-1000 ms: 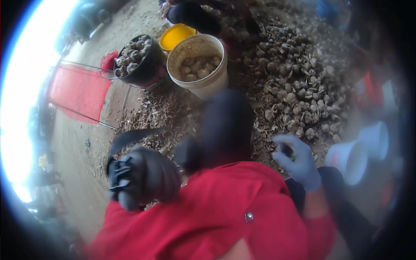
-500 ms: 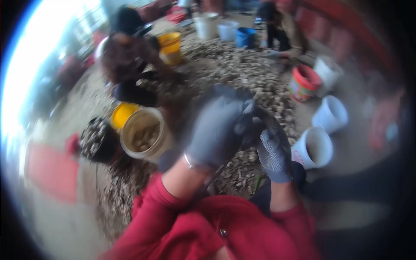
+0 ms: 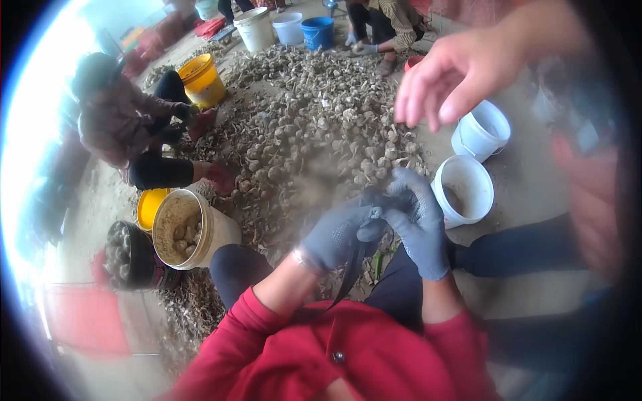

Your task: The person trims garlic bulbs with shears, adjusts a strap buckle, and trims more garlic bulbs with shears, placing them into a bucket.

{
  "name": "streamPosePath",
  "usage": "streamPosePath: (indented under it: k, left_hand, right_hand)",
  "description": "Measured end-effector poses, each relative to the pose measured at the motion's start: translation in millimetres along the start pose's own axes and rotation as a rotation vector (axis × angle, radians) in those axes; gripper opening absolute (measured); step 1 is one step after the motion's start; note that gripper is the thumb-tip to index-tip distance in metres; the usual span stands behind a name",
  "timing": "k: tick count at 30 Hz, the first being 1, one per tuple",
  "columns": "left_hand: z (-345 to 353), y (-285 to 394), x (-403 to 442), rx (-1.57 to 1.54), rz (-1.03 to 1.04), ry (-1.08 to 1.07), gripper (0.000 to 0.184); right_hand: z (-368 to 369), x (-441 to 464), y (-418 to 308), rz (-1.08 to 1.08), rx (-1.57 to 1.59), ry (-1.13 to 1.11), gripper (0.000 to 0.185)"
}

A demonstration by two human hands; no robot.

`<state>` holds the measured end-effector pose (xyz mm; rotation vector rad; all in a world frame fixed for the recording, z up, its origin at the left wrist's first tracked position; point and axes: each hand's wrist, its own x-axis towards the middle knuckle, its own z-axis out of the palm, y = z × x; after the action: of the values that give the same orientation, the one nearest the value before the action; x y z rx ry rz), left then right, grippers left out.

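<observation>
My left hand (image 3: pixel 342 230) and my right hand (image 3: pixel 422 224), both in grey gloves with dotted grips, meet above my lap. Their fingers are closed together around something dark. A limp dark strip (image 3: pixel 349 275) hangs below my left hand, which is closed on it. What my right fingers pinch is mostly hidden between the gloves. Beyond them spreads a heap of garlic bulbs (image 3: pixel 294 144) with dry stalks and husks. Another person's bare hand (image 3: pixel 461 73) reaches in from the upper right, above my right hand and apart from it.
Left of my knee stand a cream bucket (image 3: pixel 217 230) holding some bulbs, a yellow bucket (image 3: pixel 148 207) and a dark, full container (image 3: pixel 124 257). White buckets (image 3: pixel 485 190) stand to my right. Two people sit across the heap near a yellow bucket and a blue bucket (image 3: pixel 317 35).
My gloved hands have come lower and stay together. The bare hand has entered at the upper right. My view has shifted, and the dark strip now shows plainly.
</observation>
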<state>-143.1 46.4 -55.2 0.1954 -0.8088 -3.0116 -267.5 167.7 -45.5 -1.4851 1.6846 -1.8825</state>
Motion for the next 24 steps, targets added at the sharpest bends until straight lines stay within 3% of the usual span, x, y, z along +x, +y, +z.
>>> streamPosePath:
  k: [4, 6, 7, 9, 12, 13, 16, 19, 23, 24]
  left_hand:
    - [-28, -4, 7, 0.037, -0.116, -0.057, 0.015]
    - [-6, 4, -6, 0.985, 0.212, 0.087, 0.019]
    - [2, 10, -9, 0.919, 0.119, 0.161, 0.021]
    - [14, 3, -11, 0.521, 0.182, 0.264, 0.023]
    - [23, 1, -8, 0.921, 0.136, 0.401, 0.024]
    - [19, -6, -5, 0.973, 0.337, 0.327, 0.023]
    - [24, 0, -16, 0.711, 0.183, 0.373, 0.022]
    - [4, -2, -15, 0.551, 0.186, 0.295, 0.023]
    - [7, 3, -17, 0.584, 0.087, 0.215, 0.028]
    - [8, 6, -19, 0.586, 0.058, 0.201, 0.029]
  right_hand:
    - [-14, 7, 4, -0.141, -0.159, -0.103, 0.026]
    - [-18, 1, 5, 0.026, -0.164, -0.035, 0.02]
    - [-16, 1, -2, 0.091, -0.141, 0.032, 0.019]
    - [-15, -2, -12, 0.223, -0.096, 0.161, 0.017]
    - [-22, -10, -9, 0.271, -0.155, 0.031, 0.023]
    - [-21, -11, -10, 0.292, -0.079, 0.034, 0.025]
    - [-30, -14, -17, 0.595, 0.23, -0.093, 0.027]
    - [-22, -9, -32, 0.189, -0.039, -0.154, 0.03]
    - [-18, -15, -28, 0.361, 0.081, -0.209, 0.034]
    - [-19, -16, -28, 0.277, -0.077, -0.221, 0.034]
